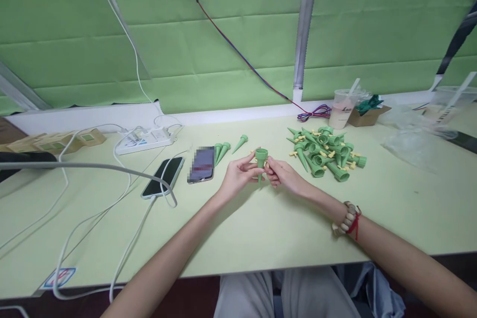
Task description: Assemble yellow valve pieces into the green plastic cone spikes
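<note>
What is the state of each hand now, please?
Left hand: closed on the green cone.
Right hand: closed on the same green cone.

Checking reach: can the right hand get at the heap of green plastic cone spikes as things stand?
Probably yes. The heap of green plastic cone spikes lies just beyond the right hand on bare tabletop, nothing between. But that hand is pinching a green plastic cone spike together with the left hand.

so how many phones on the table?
2: one phone lies plugged into a white cable, the other phone just right of it, both left of the hands.
</note>
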`<state>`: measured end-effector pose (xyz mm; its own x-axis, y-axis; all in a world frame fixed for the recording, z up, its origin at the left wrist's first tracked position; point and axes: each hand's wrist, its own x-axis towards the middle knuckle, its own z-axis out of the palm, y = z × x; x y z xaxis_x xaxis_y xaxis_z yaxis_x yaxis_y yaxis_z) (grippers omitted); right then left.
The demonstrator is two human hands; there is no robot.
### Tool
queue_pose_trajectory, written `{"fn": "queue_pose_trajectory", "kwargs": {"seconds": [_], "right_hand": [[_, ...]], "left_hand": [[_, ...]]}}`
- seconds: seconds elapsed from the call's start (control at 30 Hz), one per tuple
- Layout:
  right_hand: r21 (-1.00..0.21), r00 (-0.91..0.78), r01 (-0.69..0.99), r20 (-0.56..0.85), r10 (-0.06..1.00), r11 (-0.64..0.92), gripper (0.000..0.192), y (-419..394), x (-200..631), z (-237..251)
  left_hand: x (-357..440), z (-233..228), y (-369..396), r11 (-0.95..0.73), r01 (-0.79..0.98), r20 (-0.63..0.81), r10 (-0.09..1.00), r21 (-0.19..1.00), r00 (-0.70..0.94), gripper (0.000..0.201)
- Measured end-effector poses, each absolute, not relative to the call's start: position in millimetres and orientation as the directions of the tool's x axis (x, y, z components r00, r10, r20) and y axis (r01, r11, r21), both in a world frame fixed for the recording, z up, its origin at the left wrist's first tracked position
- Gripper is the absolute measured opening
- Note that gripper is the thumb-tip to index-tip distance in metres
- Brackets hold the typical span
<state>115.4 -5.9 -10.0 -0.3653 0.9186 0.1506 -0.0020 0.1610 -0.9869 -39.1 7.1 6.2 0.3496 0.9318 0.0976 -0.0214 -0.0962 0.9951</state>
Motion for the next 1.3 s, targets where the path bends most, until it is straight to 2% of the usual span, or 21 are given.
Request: {"fn": "queue_pose_trajectory", "kwargs": {"seconds": [0.07, 0.17, 0.3, 0.37, 0.5, 0.6, 0.67, 0.9, 1.07, 1.3], "right_hand": [[-0.957, -0.333, 0.122, 0.209, 0.919, 0.263, 0.045, -5.0, 119.0, -8.8], [-0.849, -0.230, 0.359, 0.323, 0.918, 0.388, 0.041, -1.6, 129.1, -4.4], [-0.662, -0.055, 0.658, 0.433, 0.900, 0.359, 0.024, 5.9, 141.4, -4.5], [-0.553, -0.123, 0.732, 0.468, 0.875, 0.398, 0.016, 9.6, 142.7, -10.5], [-0.381, -0.364, 0.734, 0.479, 0.799, 0.563, 0.026, 15.7, 138.7, -27.9], [-0.343, -0.447, 0.713, 0.450, 0.773, 0.612, 0.028, 18.8, 136.5, -36.4], [-0.335, -0.467, 0.711, 0.432, 0.771, 0.619, 0.027, 19.9, 136.3, -38.4], [-0.336, -0.459, 0.730, 0.403, 0.792, 0.595, 0.026, 20.5, 135.9, -38.7], [-0.335, -0.442, 0.756, 0.373, 0.816, 0.563, 0.027, 17.1, 133.9, -35.6], [-0.361, -0.390, 0.769, 0.390, 0.834, 0.528, 0.022, 13.6, 131.4, -32.6]], "left_hand": [[-39.1, 7.1, 8.7, -0.070, -0.025, 0.074, 0.935, 0.997, 0.347, 0.055], [-40.1, 10.6, 11.9, -0.083, -0.042, 0.091, 0.960, 0.996, 0.266, 0.062], [-43.2, 13.2, 16.6, -0.168, -0.073, 0.177, 0.974, 0.983, 0.140, 0.063], [-43.1, 10.8, 18.3, -0.147, -0.106, 0.162, 0.975, 0.983, 0.151, 0.057], [-37.5, 0.6, 19.1, 0.036, -0.255, 0.030, 0.968, 0.966, 0.251, 0.037], [-32.7, -4.6, 18.1, 0.199, -0.359, -0.082, 0.946, 0.912, 0.315, 0.021], [-31.5, -4.7, 16.9, 0.231, -0.372, -0.105, 0.939, 0.899, 0.328, 0.020], [-35.4, 2.3, 11.7, 0.087, -0.288, 0.023, 0.934, 0.954, 0.357, 0.046], [-35.6, 3.8, 9.1, 0.016, -0.224, 0.059, 0.944, 0.975, 0.325, 0.043], [-35.8, 2.1, 7.5, 0.004, -0.179, 0.059, 0.936, 0.984, 0.347, 0.037]]}}
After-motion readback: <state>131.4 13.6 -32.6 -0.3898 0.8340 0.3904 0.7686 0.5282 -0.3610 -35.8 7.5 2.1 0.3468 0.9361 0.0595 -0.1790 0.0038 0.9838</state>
